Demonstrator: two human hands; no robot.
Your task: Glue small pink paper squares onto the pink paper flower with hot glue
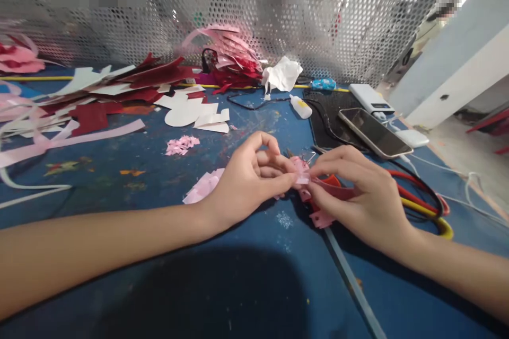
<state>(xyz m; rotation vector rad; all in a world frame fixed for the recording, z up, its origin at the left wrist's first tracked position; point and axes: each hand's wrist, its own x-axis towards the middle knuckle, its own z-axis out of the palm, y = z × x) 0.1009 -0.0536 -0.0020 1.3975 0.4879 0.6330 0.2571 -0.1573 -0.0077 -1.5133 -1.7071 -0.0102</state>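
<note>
My left hand [254, 175] and my right hand [353, 190] meet over the blue table, pinching a small pale pink piece [302, 177] between their fingertips. Whether it is paper or ribbon I cannot tell. Just under my right fingers lie darker pink strips [322, 218], partly covered by that hand. Pale pink cut pieces [204, 185] lie beside my left wrist, half hidden by it. Farther off is a little heap of pink scraps [182, 144]. Orange and red handles [332, 180] show partly behind my right fingers.
Red and white offcuts [186, 108] spread along the back left. A small white bottle [300, 107], a phone [376, 132], a white power bank [371, 99] and cables stand at the back right. A perforated metal screen [238, 5] bounds the far side.
</note>
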